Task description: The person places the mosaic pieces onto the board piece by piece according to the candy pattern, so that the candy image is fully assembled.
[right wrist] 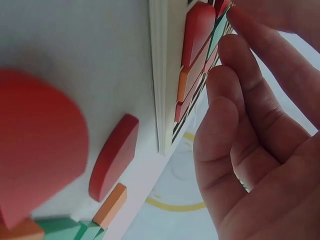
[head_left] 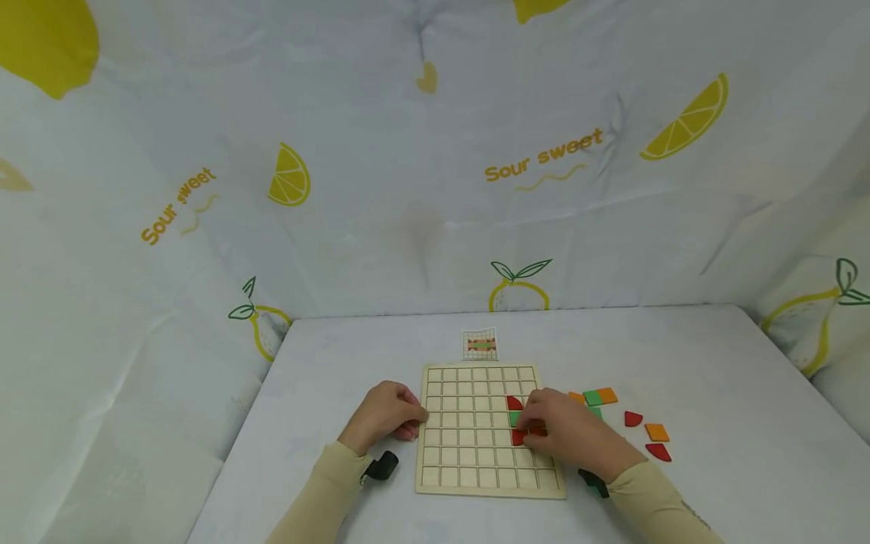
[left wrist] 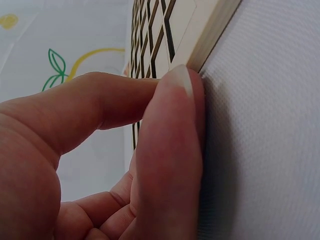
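Observation:
A pale wooden grid board lies flat on the table. At its left edge is my left hand; in the left wrist view the thumb and index finger pinch that edge. My right hand hovers over the board's right side, fingers bent, tips at a green tile. Whether they pinch it or only touch it is hidden. Red quarter-round tiles sit in cells above and below the green one. In the right wrist view an orange tile lies between red pieces on the board.
Right of the board lie loose pieces: an orange square, a red quarter-round, another red piece and a green tile. Behind the board lies a small pattern card. A lemon-print cloth hangs behind the table.

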The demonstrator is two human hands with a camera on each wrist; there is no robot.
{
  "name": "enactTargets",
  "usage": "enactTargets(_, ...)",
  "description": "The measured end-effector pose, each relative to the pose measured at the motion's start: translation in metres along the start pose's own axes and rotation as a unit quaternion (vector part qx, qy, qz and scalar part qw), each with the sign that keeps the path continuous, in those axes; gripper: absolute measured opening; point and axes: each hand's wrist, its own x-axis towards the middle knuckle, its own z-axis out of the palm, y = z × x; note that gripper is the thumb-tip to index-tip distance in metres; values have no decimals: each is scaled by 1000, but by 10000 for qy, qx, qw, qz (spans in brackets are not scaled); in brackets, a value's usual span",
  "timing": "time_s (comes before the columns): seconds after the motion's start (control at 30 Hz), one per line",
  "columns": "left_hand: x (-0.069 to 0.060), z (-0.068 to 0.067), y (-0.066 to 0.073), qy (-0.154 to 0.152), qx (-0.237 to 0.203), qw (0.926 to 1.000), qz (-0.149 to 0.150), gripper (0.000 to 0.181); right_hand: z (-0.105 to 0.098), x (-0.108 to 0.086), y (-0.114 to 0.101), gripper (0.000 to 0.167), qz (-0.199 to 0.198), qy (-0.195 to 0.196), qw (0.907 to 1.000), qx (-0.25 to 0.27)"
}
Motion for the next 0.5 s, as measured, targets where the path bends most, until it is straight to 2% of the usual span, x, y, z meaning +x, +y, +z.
enactTargets(0.5, 0, -1, 1, -16, 100, 9999, 27, 19, 4, 1, -1, 12, 98, -20, 9999, -101)
